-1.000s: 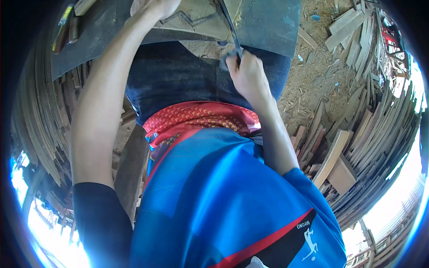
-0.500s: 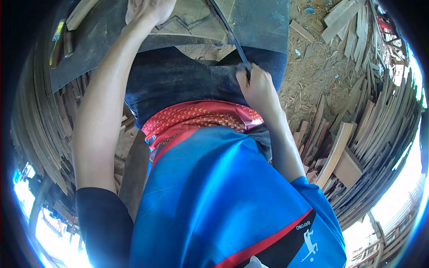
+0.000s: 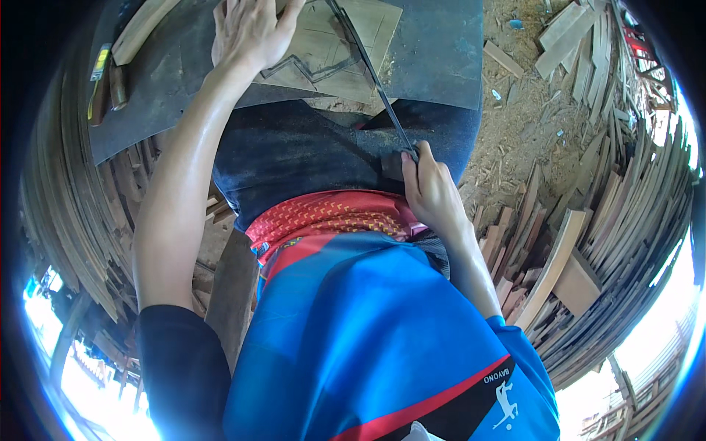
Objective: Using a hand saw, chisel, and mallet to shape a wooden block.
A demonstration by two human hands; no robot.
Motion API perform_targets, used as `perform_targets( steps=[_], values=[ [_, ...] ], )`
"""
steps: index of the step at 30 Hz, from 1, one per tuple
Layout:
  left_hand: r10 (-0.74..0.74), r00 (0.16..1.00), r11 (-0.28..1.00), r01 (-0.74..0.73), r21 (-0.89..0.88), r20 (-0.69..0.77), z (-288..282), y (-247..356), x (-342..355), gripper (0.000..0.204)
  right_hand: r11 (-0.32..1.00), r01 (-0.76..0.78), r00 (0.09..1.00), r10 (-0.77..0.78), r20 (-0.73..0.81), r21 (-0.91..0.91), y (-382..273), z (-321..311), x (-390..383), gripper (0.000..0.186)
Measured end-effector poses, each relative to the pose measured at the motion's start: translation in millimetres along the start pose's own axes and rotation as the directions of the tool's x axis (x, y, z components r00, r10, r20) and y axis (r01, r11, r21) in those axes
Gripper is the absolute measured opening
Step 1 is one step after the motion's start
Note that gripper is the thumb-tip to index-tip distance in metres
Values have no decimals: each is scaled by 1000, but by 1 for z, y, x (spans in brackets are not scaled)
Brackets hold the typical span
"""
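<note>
Upper centre, the left hand (image 3: 255,35) spreads over the board (image 3: 318,45); the right hand (image 3: 432,187) grips a tool (image 3: 373,79). Pressed lightly, the board could slip.

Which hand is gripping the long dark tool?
The right hand: it closes around the near end of the long dark tool. The left hand instead lies back-up over the wooden panel, away from the tool.

The board (image 3: 312,45) looks like matt wood, the tool (image 3: 372,73) smooth metal. Near, the shirt (image 3: 368,316) is glossy cloth.
</note>
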State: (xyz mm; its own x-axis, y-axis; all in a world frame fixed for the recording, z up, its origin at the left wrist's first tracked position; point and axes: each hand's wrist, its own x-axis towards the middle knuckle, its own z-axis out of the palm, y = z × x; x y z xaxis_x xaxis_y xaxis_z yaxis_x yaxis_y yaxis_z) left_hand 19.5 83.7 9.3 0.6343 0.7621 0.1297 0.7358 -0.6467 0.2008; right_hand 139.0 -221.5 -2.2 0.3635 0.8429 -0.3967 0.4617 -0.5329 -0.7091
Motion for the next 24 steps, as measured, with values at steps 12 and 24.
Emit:
perform_targets(
  steps=[12,24],
  values=[
    [13,996,999,-9,41,-86,35,-39,5,62,996,-92,996,92,4,-16,-20,-4,24,37],
    [209,977,978,-210,-9,-40,26,-54,8,44,989,138,975,-127,-183,46,-7,23,-3,22]
  ],
)
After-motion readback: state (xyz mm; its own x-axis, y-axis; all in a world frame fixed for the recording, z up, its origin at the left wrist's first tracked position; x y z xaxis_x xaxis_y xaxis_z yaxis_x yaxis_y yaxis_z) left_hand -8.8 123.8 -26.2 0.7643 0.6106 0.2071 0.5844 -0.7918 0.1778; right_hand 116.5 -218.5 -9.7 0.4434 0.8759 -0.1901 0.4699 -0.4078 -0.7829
